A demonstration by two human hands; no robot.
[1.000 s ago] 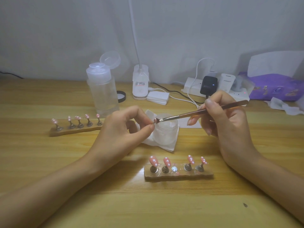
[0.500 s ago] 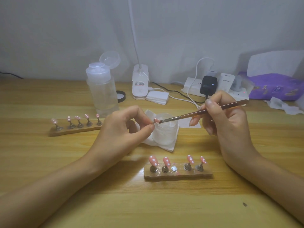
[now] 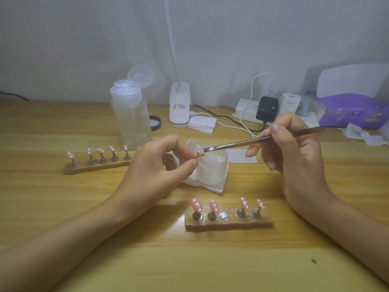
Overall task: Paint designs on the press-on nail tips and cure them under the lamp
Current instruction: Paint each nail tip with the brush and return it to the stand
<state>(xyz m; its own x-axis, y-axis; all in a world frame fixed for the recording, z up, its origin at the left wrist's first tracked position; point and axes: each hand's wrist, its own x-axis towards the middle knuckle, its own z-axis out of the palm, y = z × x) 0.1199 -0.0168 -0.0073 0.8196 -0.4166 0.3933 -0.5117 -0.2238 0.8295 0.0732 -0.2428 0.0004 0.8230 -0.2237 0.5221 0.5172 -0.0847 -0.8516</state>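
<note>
While left hand (image 3: 153, 165) pinches a nail tip (image 3: 200, 153), right hand (image 3: 294, 157) holds brush (image 3: 242, 143) over jar (image 3: 212, 169).

near stand (image 3: 231, 225) front-centre | far stand (image 3: 94, 167) left | jar (image 3: 212, 169) on tissue (image 3: 210, 186) centre | bottle (image 3: 132, 123) behind far stand | power strip (image 3: 244, 110) back-right

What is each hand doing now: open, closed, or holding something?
Left hand: closed, pinching a small pink press-on nail tip.
Right hand: closed, holding a thin brown-handled brush.

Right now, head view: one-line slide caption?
Left hand pinches a pink nail tip; right hand holds a brush to it, near a frosted jar.
</note>
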